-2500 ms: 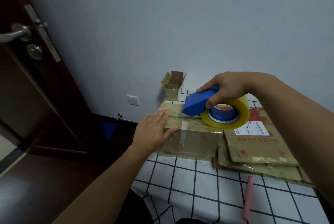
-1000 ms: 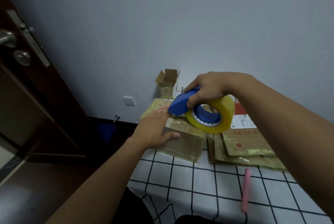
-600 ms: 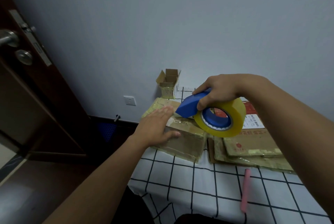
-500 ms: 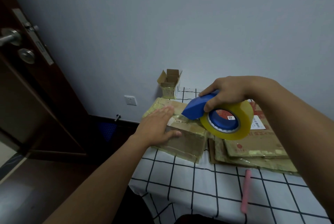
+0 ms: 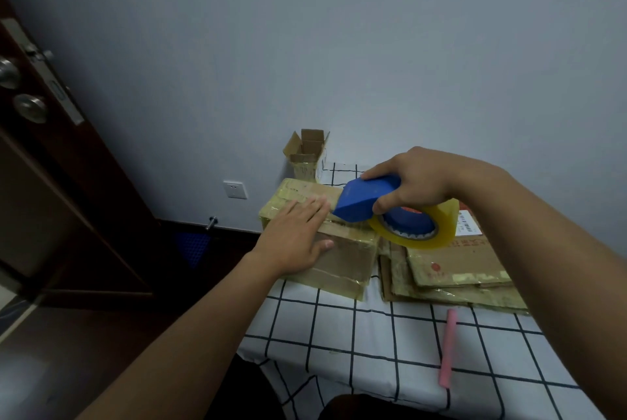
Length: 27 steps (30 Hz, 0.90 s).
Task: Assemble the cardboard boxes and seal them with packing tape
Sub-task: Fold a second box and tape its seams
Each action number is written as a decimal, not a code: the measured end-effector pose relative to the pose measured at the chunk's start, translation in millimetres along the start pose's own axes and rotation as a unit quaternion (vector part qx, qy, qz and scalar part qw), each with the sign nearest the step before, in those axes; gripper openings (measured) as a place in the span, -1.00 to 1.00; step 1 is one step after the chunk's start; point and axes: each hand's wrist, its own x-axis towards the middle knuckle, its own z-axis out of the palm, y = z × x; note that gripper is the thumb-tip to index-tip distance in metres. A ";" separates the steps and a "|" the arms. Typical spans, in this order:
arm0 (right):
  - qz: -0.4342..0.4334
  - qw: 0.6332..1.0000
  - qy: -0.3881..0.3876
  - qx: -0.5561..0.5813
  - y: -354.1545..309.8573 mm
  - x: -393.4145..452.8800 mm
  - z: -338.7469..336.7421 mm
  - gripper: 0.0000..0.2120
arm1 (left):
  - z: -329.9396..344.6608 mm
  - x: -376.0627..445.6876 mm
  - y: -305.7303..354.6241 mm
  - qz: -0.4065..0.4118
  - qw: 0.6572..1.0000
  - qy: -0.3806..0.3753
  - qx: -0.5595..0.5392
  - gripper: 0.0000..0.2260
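Both hands work: our left hand (image 5: 294, 239) presses flat on the box (image 5: 325, 243), while our right hand (image 5: 415, 182), gripping the dispenser (image 5: 368, 199), has returned, taping on.

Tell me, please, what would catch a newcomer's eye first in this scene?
Most striking is the blue tape dispenser with its yellow tape roll, gripped by the right hand at the centre over the cardboard box. The left hand lies flat on the box, at the table's left edge. A pink stick lies on the checked tablecloth, near right.
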 end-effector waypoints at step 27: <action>0.021 0.995 0.019 0.093 53.6 -24.0 19.4 -0.42 | 6.2 11.3 20.7 0.009 1.000 0.006 -0.026 -0.32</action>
